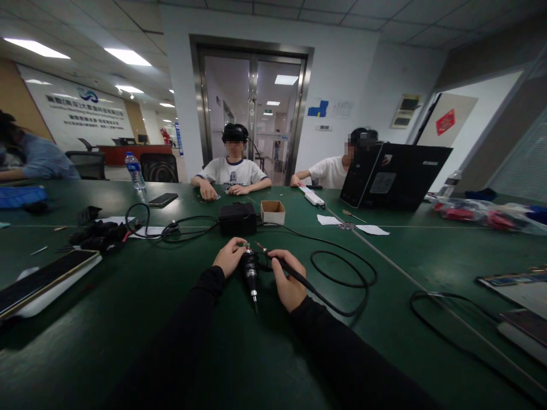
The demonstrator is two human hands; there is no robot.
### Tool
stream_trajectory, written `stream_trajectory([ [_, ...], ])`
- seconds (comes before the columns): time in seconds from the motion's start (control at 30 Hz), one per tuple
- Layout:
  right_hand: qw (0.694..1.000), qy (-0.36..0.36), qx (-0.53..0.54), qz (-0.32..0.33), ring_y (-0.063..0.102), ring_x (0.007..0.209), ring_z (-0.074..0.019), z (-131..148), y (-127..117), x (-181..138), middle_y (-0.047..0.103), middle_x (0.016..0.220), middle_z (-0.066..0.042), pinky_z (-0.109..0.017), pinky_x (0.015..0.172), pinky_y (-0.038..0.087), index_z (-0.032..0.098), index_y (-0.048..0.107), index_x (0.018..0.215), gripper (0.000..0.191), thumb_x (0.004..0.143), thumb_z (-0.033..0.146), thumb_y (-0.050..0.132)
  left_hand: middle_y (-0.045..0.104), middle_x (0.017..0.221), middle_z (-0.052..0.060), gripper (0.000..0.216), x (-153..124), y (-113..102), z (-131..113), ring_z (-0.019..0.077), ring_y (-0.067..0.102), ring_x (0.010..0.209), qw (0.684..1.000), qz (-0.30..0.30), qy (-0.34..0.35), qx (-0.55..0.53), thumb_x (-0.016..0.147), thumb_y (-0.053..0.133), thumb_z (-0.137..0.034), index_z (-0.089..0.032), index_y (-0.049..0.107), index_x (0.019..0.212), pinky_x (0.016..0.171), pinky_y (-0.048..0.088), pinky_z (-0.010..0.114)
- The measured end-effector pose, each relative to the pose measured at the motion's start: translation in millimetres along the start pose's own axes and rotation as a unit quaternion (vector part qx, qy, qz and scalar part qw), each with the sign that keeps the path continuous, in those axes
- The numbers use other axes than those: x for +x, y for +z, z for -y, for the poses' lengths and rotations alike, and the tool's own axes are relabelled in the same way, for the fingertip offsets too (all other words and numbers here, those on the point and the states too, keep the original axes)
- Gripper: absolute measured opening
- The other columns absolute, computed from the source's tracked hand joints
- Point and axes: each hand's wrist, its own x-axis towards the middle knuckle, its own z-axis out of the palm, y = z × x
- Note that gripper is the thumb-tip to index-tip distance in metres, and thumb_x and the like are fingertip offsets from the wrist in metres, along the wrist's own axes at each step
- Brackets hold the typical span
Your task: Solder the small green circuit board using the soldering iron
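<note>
My right hand (288,276) is closed round a soldering iron (270,253), held like a pen. Its pointed tip faces up and left, near the small green piece (247,245), apart from it as far as I can see. My left hand (229,257) is closed, with its fingertips pinching that green piece, which looks like a bit of circuit board. Between my hands lies a black electric screwdriver (250,267), its metal bit pointing toward me. From the iron a black cord (329,304) loops over the green table (260,364) on the right.
Behind my hands stand a black box (237,218) and an open small carton (272,213). A co-worker (233,171) sits opposite, another person (331,171) behind a black computer case (393,175). At left lie a tablet-like device (47,282), tangled black cables (100,234) and a phone (163,199).
</note>
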Motion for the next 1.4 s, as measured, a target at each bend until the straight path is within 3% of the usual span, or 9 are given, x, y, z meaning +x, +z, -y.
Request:
stream_trajectory([
  [0.47, 0.997, -0.074, -0.025, 0.03, 0.065, 0.084, -0.0189, 1.0, -0.5, -2.1, 0.07, 0.086, -0.004, -0.03, 0.078, 0.05, 0.021, 0.066, 0.086, 0.014, 0.086, 0.018, 0.052, 0.068, 0.072, 0.0, 0.023, 6.1, 5.4, 12.6, 0.018, 0.064, 0.076, 0.997, -0.031, 0.013, -0.065, 0.076, 0.053, -0.025, -0.02, 0.058, 0.098, 0.078, 0.047, 0.03],
  [0.87, 0.992, -0.092, -0.021, 0.083, 0.064, 0.084, -0.0178, 1.9, 0.3, -3.2, 0.068, 0.089, -0.004, -0.029, 0.078, 0.049, 0.021, 0.065, 0.092, 0.015, 0.087, 0.016, 0.052, 0.074, 0.084, 0.002, 0.022, 4.6, 6.1, 13.1, 0.0189, 0.068, 0.085, 0.993, -0.011, 0.038, -0.115, 0.078, 0.054, -0.022, -0.022, 0.057, 0.1, 0.087, 0.048, 0.033],
  [1.4, 0.991, -0.097, -0.03, 0.084, 0.064, 0.082, -0.0178, 4.2, 0.6, -1.2, 0.068, 0.087, -0.004, -0.029, 0.077, 0.05, 0.021, 0.065, 0.091, 0.016, 0.086, 0.016, 0.051, 0.073, 0.084, 0.002, 0.02, 4.1, 6.4, 10.5, 0.018, 0.068, 0.083, 0.99, -0.004, 0.05, -0.132, 0.079, 0.054, -0.02, -0.021, 0.056, 0.099, 0.087, 0.049, 0.033],
])
